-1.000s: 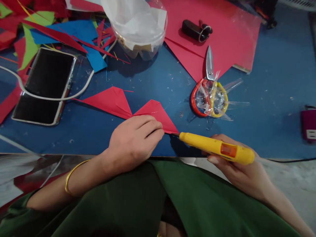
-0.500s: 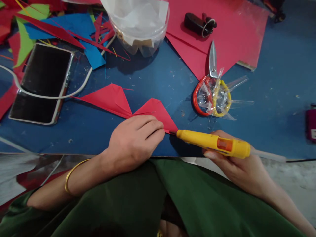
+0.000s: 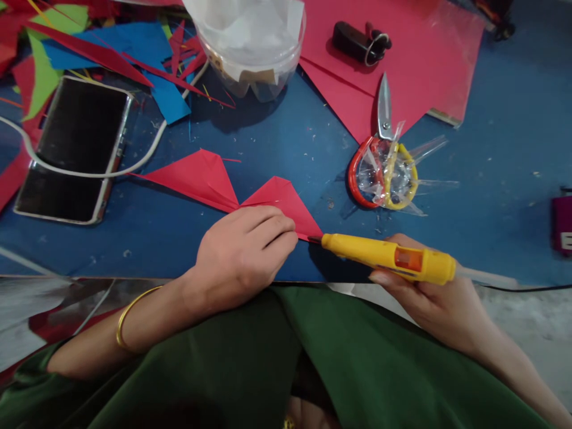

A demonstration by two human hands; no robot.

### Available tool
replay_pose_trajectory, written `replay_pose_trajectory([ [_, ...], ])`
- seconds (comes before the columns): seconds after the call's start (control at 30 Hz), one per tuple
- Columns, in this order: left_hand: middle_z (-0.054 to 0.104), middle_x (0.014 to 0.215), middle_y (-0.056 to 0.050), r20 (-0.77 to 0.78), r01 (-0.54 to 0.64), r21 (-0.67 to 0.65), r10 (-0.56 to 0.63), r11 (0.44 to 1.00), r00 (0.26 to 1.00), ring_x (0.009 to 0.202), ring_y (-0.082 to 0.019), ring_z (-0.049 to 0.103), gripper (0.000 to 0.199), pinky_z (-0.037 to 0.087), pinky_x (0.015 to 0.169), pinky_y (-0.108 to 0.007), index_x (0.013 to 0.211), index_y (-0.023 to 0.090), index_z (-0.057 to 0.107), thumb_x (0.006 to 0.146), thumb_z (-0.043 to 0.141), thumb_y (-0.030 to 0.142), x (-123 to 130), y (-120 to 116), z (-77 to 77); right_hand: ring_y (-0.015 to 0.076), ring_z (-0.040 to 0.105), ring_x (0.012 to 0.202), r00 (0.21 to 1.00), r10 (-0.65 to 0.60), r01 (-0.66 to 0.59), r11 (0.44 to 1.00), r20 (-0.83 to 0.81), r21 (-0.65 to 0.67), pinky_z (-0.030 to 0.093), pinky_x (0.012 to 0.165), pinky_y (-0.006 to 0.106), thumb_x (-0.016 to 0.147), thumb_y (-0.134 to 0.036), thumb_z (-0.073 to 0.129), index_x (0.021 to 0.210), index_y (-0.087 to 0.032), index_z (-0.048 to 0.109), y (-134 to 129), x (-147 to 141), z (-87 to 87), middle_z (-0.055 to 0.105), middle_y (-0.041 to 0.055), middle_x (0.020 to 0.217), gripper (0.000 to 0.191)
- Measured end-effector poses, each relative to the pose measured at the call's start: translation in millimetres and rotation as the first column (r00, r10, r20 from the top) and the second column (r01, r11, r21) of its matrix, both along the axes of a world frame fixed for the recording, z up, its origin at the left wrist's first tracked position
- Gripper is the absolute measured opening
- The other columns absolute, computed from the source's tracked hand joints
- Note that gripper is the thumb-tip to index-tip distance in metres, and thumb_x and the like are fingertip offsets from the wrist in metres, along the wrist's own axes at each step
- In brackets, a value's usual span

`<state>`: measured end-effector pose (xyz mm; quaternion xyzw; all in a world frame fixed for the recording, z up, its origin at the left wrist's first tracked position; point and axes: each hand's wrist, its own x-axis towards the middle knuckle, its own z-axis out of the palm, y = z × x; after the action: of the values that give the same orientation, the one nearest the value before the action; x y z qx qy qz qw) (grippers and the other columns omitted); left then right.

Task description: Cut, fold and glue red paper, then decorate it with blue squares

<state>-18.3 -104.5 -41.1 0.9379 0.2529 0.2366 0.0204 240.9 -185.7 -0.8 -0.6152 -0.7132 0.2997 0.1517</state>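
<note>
Folded red paper (image 3: 201,176) with two pointed lobes lies near the table's front edge. My left hand (image 3: 245,244) rests on its lower middle, fingers curled together and pressing it; the fingertips and the paper under them are hidden. My right hand (image 3: 429,298) is closed around a yellow hot glue gun (image 3: 384,256), held almost level. The gun's dark nozzle touches or nearly touches the lower right corner of the red paper. A clear glue stick (image 3: 485,277) sticks out of its back end.
Scissors (image 3: 385,110) with red and yellow handles lie among clear glue strips (image 3: 431,149). Behind them are red sheets (image 3: 415,53) bearing a black clip-like object (image 3: 357,43). A clear plastic bowl (image 3: 268,77), a phone (image 3: 80,137) under a white cable and paper scraps (image 3: 107,44) occupy the left.
The glue gun has shifted very slightly to the right along the paper's corner. My left hand stays in place on the paper.
</note>
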Motion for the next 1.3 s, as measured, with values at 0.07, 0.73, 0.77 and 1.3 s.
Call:
replay_pose_trajectory([
  [0.07,0.077,0.090,-0.003,0.001,0.002,0.001,-0.002,1.000,1.000,0.084,-0.020,0.071,0.014,0.059,0.073,-0.032,0.088,0.016,0.071,0.090,0.058,0.011,0,0,-0.4,0.0154,0.049,0.049,1.000,0.005,-0.005,1.000,-0.001,0.006,0.038,0.045,0.030,0.097,-0.054,0.051,0.077,-0.027,0.048,-1,1,-0.5,0.051,-0.0023,0.062,0.034],
  [0.73,0.077,0.088,-0.002,0.018,-0.011,0.013,0.011,1.000,1.000,0.082,-0.020,0.071,0.015,0.059,0.070,-0.031,0.084,0.017,0.073,0.088,0.060,0.009,2,0,2.5,0.0151,0.045,0.045,0.999,-0.040,0.040,0.999,-0.012,0.005,0.035,0.041,0.030,0.095,-0.049,0.055,0.074,-0.028,0.044,-10,8,1.3,0.047,-0.0033,0.059,0.031],
  [0.77,0.077,0.087,-0.002,0.020,-0.011,0.015,0.011,1.000,1.000,0.082,-0.020,0.071,0.014,0.059,0.070,-0.031,0.084,0.016,0.072,0.088,0.061,0.009,2,0,2.9,0.0149,0.045,0.045,0.999,-0.040,0.040,0.999,-0.009,0.008,0.035,0.041,0.030,0.095,-0.049,0.055,0.074,-0.028,0.044,-11,9,1.4,0.047,-0.0033,0.059,0.031],
  [1.3,0.077,0.088,-0.001,0.011,-0.031,0.017,0.030,0.999,0.999,0.084,-0.020,0.072,0.013,0.058,0.070,-0.031,0.085,0.018,0.072,0.087,0.062,0.010,1,-1,0.7,0.0167,0.049,0.046,0.999,-0.011,0.009,0.997,0.034,0.080,0.037,0.043,0.033,0.095,-0.056,0.052,0.078,-0.028,0.047,-2,-2,-4.1,0.052,-0.0021,0.060,0.033],
])
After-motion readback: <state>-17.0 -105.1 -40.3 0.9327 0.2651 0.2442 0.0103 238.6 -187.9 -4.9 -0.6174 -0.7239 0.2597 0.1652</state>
